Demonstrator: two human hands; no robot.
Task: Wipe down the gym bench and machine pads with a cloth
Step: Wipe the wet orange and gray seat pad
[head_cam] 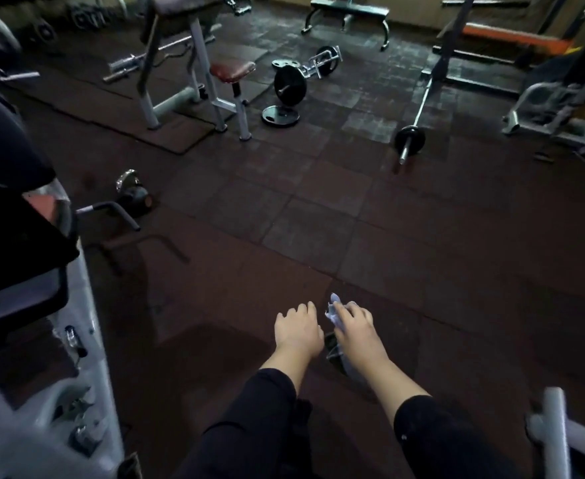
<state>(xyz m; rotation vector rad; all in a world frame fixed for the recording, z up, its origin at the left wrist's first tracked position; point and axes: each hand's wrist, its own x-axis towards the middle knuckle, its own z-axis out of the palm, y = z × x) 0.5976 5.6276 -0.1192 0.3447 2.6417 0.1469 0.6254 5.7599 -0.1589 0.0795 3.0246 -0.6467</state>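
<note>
My two black sleeves (249, 420) fill the bottom of the view, and beyond them both hands reach forward over the floor (318, 209). My left hand (298, 331) is held palm down with the fingers loosely curled, holding nothing that I can see. My right hand (355, 326) sits just beside it and pinches a small pale cloth (332, 311), which bunches up and sticks out past the fingertips toward the left hand. A dark shape shows under the right wrist; I cannot tell what it is. At my left a grey machine frame (87, 340) rises close to the camera, carrying a black pad (14, 188) that is blurred, with a curved handle (111, 210) jutting from it toward the middle of the room. At the bottom right a grey tube (557, 433) crosses the corner. Well apart from my hands, across the dark rubber tiles, stands a curl bench with a red seat (232, 70) on grey legs. Just right of it lie a few black plates (289, 85) and a short bar. A long barbell (413, 133) rests on the floor further right, near a rack (456, 39). A flat bench (349, 13) stands against the far wall, and another grey machine (557, 105) sits at the right edge.
</note>
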